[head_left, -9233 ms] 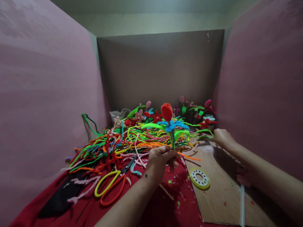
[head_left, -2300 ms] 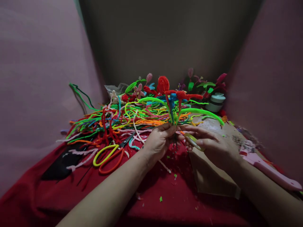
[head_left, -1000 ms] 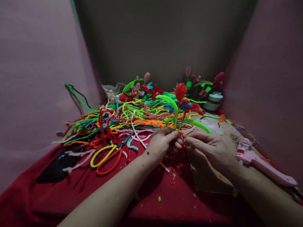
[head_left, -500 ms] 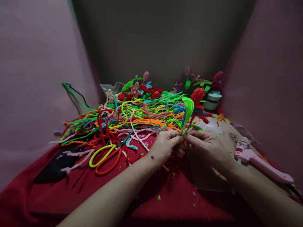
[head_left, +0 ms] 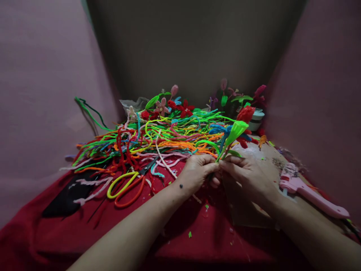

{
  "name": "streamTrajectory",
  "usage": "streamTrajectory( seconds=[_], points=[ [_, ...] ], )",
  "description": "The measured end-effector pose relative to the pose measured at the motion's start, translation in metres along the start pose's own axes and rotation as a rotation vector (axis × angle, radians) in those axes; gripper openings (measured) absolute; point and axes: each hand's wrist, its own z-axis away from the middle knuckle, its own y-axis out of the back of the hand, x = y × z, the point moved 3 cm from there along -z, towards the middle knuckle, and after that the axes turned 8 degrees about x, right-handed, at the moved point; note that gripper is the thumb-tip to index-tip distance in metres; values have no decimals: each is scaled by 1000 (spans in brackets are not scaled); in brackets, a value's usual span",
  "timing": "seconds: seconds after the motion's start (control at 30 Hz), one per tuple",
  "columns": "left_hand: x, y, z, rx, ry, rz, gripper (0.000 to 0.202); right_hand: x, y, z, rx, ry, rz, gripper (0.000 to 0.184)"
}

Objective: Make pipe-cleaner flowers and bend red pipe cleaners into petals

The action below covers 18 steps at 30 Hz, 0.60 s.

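Enclosure: pink side panels left and right, brown back board between them.
Counter is covered by a red cloth. A black patch lies on the cloth at far left.
A pile of loose pipe cleaners, mixed colours, spans the far half of the cloth from the left panel to about centre-right.
A cardboard sheet lies flat on the right side, partly under the right forearm.
Both forearms come in from the bottom edge and meet at centre.
Left hand: fingers closed, pinched on the base of the pipe-cleaner flower.
Right hand: also closed on the same stem base, fingertips touching the left hand's.
The flower is held just above the cloth at the near edge of the pile. It tilts up and to the right, with a green leaf, blue petals and a red bud at the top.
Pink glue gun lies on the counter at right, beside the right forearm.
Scissors with yellow and orange handles lie on the cloth left of the left hand, blades pointing into the pile.
Finished flowers stand at the back against the board.
A small white jar sits just behind the held flower's bud.
Green scraps are scattered on the cloth near the forearms.
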Motion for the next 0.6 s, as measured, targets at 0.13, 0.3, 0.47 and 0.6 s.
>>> streamTrajectory(
  seconds=[0.13, 0.3, 0.47, 0.6],
  points=[
    [-1, 0, 0, 24, 28, 30, 14, 3, 0, 2, 30, -47, -54, 27],
    [-3, -2, 1, 39, 38, 57, 13, 4, 3, 3, 154, 43, 58, 30],
    [-5, -2, 0, 77, 5, 51, 12, 9, 6, 1, 285, 180, 193, 31],
    [-4, -1, 1, 67, -51, 43, 12, 5, 3, 1, 289, 172, 167, 27]
  ],
)
